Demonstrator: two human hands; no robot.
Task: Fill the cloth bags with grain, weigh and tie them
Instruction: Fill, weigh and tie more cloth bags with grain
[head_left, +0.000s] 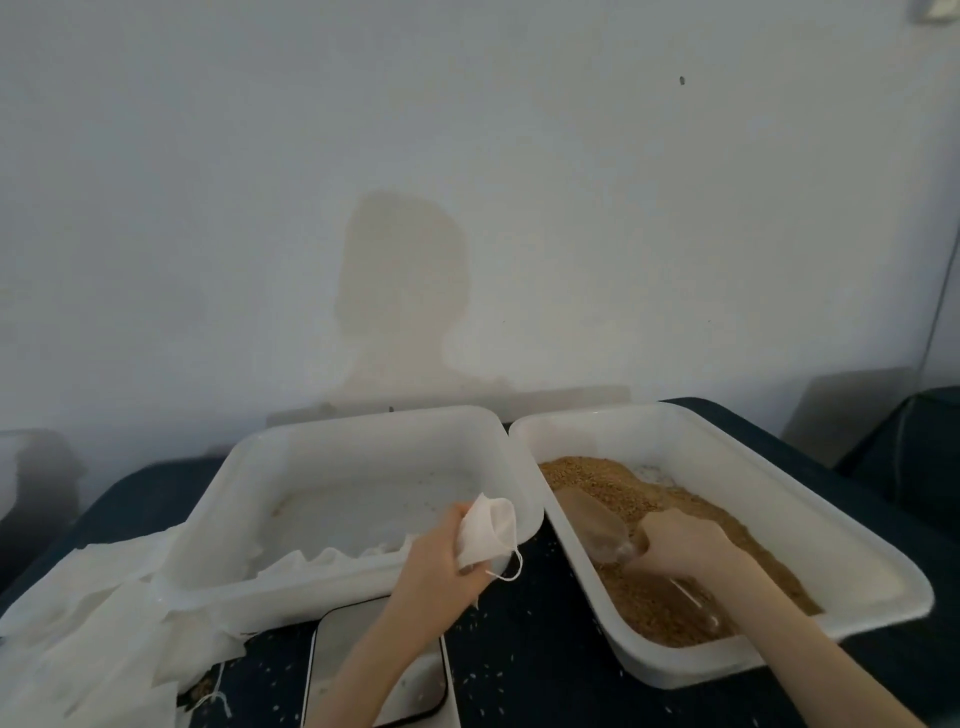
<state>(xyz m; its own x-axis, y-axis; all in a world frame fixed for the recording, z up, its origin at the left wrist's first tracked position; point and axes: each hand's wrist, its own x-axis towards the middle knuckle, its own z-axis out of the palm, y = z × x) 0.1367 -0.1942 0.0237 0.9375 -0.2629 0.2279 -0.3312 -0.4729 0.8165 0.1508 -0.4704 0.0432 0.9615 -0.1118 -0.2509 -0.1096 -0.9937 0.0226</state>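
My left hand (441, 558) grips a small white cloth bag (485, 530) with its mouth open toward the right and a drawstring loop hanging below, held over the gap between two white tubs. My right hand (680, 545) holds the handle of a clear plastic scoop (592, 525) that lies in the brown grain (654, 592) inside the right tub (831, 525). A flat scale (374, 670) with a pale platform sits on the table under my left forearm.
The left white tub (218, 519) holds only a few stray grains and some folded cloth at its near edge. A pile of empty white cloth bags (93, 623) lies at the left. Loose grains dot the dark tablecloth (530, 665). A wall stands close behind.
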